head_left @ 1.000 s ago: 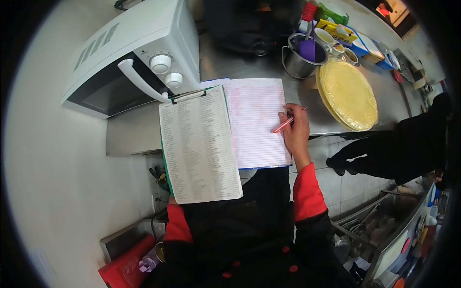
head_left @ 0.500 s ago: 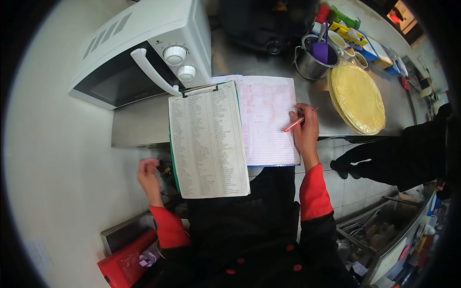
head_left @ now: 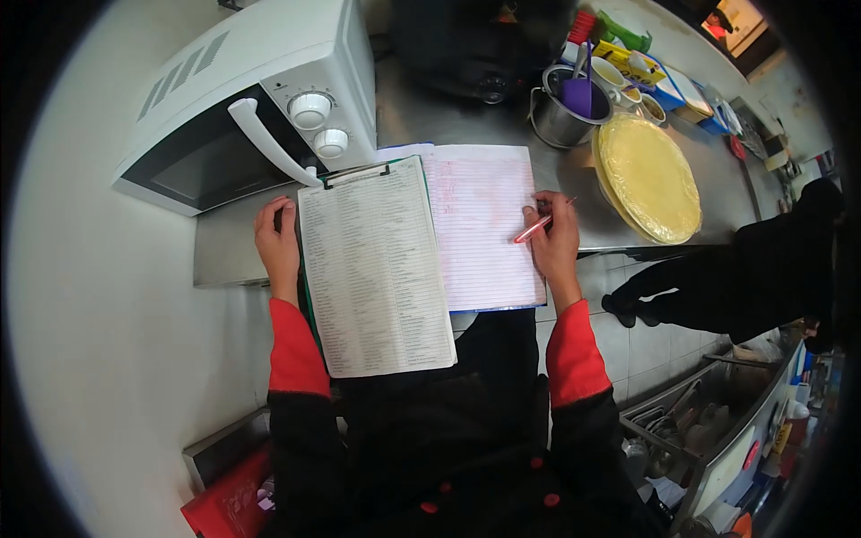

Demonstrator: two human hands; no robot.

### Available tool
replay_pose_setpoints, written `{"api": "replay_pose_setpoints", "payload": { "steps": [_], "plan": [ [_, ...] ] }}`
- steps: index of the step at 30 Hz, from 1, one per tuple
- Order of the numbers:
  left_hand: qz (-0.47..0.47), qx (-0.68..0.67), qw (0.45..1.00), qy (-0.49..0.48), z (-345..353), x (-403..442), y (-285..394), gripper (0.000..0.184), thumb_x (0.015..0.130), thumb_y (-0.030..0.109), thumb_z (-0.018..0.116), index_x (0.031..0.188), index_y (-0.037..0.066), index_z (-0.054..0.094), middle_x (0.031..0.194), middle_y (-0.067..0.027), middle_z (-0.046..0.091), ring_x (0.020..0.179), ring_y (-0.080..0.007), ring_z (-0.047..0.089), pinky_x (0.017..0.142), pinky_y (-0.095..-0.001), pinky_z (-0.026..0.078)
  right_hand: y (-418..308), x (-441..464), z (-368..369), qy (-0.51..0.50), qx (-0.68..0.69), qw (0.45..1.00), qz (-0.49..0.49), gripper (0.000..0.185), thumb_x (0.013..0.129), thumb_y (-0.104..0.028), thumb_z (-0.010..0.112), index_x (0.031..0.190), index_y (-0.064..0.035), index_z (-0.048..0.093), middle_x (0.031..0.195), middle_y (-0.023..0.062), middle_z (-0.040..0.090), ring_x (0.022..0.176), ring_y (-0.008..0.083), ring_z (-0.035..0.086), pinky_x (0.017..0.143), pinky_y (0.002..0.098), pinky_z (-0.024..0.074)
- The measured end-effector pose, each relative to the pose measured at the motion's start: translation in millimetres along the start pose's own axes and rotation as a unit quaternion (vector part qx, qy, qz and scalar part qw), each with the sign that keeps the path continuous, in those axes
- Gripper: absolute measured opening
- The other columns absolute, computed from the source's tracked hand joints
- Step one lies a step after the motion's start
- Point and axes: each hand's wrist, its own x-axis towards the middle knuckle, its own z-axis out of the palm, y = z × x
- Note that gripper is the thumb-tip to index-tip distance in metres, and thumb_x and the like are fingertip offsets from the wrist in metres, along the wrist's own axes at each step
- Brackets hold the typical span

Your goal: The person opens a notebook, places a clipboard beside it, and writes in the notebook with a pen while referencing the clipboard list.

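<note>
The left hand (head_left: 276, 240) has risen to the counter (head_left: 224, 240), beside the clipboard of sheets (head_left: 377, 269), fingers loosely curled, grip unclear. The right hand (head_left: 558, 240) holds a red pen (head_left: 529, 233) over the notebook (head_left: 489, 247). The clipboard, probably light and stiff-backed, suits an edge hold.

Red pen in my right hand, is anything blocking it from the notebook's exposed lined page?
Nothing visible blocks the red pen in your right hand from the exposed right side of the notebook. Farther left, the clipboard covers much of the notebook's other side.
</note>
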Motion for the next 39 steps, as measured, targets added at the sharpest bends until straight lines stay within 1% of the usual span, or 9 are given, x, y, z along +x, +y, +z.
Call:
{"api": "replay_pose_setpoints", "payload": {
  "steps": [3, 5, 7, 11, 17, 26, 30, 32, 39],
  "plan": [
    [0.006, 0.028, 1.000, -0.007, -0.5, -4.5, -1.0, 0.021, 0.104, 0.024, 0.072, 0.111, 0.004, 0.077, 0.131, -0.0126, 0.071, 0.125, -0.0332, 0.061, 0.112, -0.0434, 0.045, -4.8, -0.9, -1.3, -0.007, 0.004, 1.000, 0.008, 0.030, 0.096, -0.022, 0.079, 0.119, -0.0057, 0.067, 0.107, 0.0142, 0.068, 0.099, 0.0320, 0.067, 0.088, 0.0430, 0.0523],
    [0.023, 0.054, 0.998, -0.015, -2.7, -6.1, -0.7, 0.022, 0.103, 0.024, 0.073, 0.111, 0.005, 0.076, 0.133, -0.0121, 0.070, 0.127, -0.0336, 0.060, 0.113, -0.0443, 0.044, -6.7, 0.0, -0.4, -0.015, 0.051, 0.995, 0.086, 0.031, 0.099, -0.025, 0.077, 0.119, -0.0046, 0.066, 0.118, 0.0154, 0.071, 0.101, 0.0314, 0.068, 0.090, 0.0415, 0.0533],
    [0.066, 0.122, 0.990, -0.023, -0.8, -7.6, 2.9, 0.022, 0.102, 0.025, 0.074, 0.113, 0.006, 0.075, 0.137, -0.0113, 0.067, 0.130, -0.0347, 0.057, 0.115, -0.0456, 0.043, -4.5, 2.3, 2.1, -0.005, 0.081, 0.992, 0.094, 0.031, 0.100, -0.026, 0.077, 0.119, -0.0042, 0.066, 0.125, 0.0169, 0.072, 0.102, 0.0315, 0.069, 0.091, 0.0412, 0.0537],
    [0.079, 0.129, 0.988, -0.035, -1.2, -7.7, 6.0, 0.022, 0.101, 0.025, 0.074, 0.115, 0.007, 0.074, 0.139, -0.0108, 0.065, 0.130, -0.0351, 0.056, 0.114, -0.0459, 0.043, 6.0, 13.5, 8.5, 0.014, 0.126, 0.985, 0.118, 0.032, 0.101, -0.028, 0.076, 0.118, -0.0035, 0.065, 0.140, 0.0204, 0.071, 0.102, 0.0312, 0.072, 0.090, 0.0408, 0.0546],
    [0.077, 0.123, 0.989, -0.024, 0.3, -6.9, 6.4, 0.018, 0.103, 0.018, 0.068, 0.114, 0.005, 0.074, 0.135, -0.0117, 0.066, 0.127, -0.0351, 0.058, 0.112, -0.0452, 0.045, 6.3, 44.0, 18.5, 0.015, 0.034, 0.995, 0.093, 0.030, 0.098, -0.026, 0.079, 0.115, -0.0056, 0.065, 0.138, 0.0156, 0.073, 0.098, 0.0338, 0.071, 0.090, 0.0432, 0.0552],
    [0.081, 0.147, 0.986, -0.016, 0.1, -10.0, 11.1, 0.018, 0.104, 0.015, 0.064, 0.116, 0.005, 0.074, 0.133, -0.0115, 0.068, 0.127, -0.0347, 0.059, 0.111, -0.0435, 0.046, 12.1, 55.9, 24.5, -0.013, 0.033, 0.999, 0.028, 0.020, 0.095, -0.020, 0.079, 0.107, -0.0083, 0.068, 0.131, 0.0049, 0.078, 0.101, 0.0307, 0.067, 0.092, 0.0416, 0.0532],
    [0.086, 0.129, 0.988, -0.015, -1.9, -10.5, 10.1, 0.018, 0.103, 0.012, 0.064, 0.115, 0.004, 0.075, 0.134, -0.0120, 0.069, 0.125, -0.0347, 0.060, 0.110, -0.0443, 0.047, 11.9, 55.6, 20.9, -0.024, 0.042, 0.998, 0.035, 0.020, 0.094, -0.019, 0.080, 0.105, -0.0072, 0.068, 0.131, 0.0046, 0.079, 0.101, 0.0305, 0.066, 0.093, 0.0419, 0.0530],
    [0.084, 0.122, 0.989, -0.018, -1.7, -9.4, 8.7, 0.018, 0.103, 0.012, 0.064, 0.115, 0.004, 0.076, 0.134, -0.0119, 0.069, 0.126, -0.0345, 0.060, 0.110, -0.0440, 0.047, 15.9, 56.1, 22.6, -0.023, 0.044, 0.999, 0.006, 0.021, 0.093, -0.019, 0.081, 0.104, -0.0069, 0.068, 0.131, 0.0044, 0.079, 0.100, 0.0296, 0.065, 0.094, 0.0411, 0.0527],
    [0.085, 0.133, 0.987, -0.018, 1.1, -9.9, 11.8, 0.017, 0.101, 0.017, 0.069, 0.111, 0.005, 0.077, 0.134, -0.0121, 0.068, 0.127, -0.0344, 0.058, 0.111, -0.0450, 0.046, 14.5, 54.7, 25.3, -0.029, 0.051, 0.998, -0.010, 0.020, 0.092, -0.018, 0.081, 0.105, -0.0073, 0.069, 0.132, 0.0033, 0.078, 0.096, 0.0280, 0.063, 0.092, 0.0391, 0.0524]
  ]
}}
